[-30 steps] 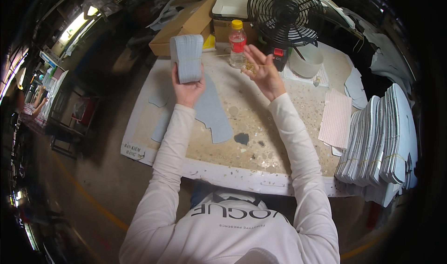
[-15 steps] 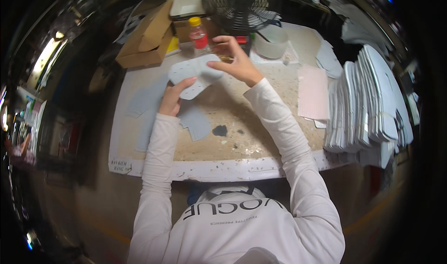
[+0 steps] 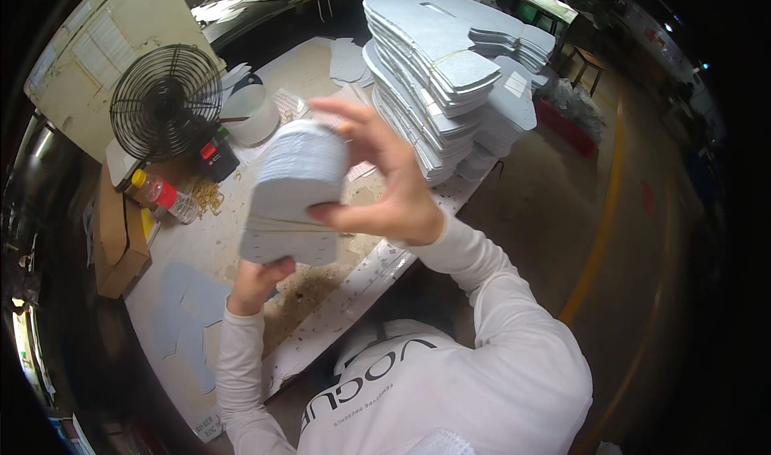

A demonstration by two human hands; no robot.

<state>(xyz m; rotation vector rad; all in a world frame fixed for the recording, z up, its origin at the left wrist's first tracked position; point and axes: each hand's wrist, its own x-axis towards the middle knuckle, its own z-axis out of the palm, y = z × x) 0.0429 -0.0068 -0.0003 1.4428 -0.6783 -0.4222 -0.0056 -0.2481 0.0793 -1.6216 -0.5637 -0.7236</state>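
A thick bundle of light blue, round-ended cut pieces (image 3: 291, 190) is held up over the table, with a thin yellow rubber band (image 3: 281, 224) around it. My left hand (image 3: 259, 283) grips its lower end, the thumb on the near face. On the right side of the bundle is my right hand (image 3: 392, 183), its thumb pressed to the face and its forefinger raised above the layered edge. The right hand's other fingers are partly hidden. Tall stacks of larger light blue pieces (image 3: 438, 69), some banded, stand just beyond my right hand.
Loose blue pieces (image 3: 189, 314) lie on the table's left part. Farther back are a black fan (image 3: 166, 93), a whitish tub (image 3: 250, 116), a yellow-capped bottle (image 3: 166, 196), a pile of rubber bands (image 3: 209, 197) and an open cardboard box (image 3: 112, 238).
My view has swung right toward the tall stacks. The bundle has tipped up, showing its layered edge and rubber band. My right hand has gone from its upper corner to its right side.
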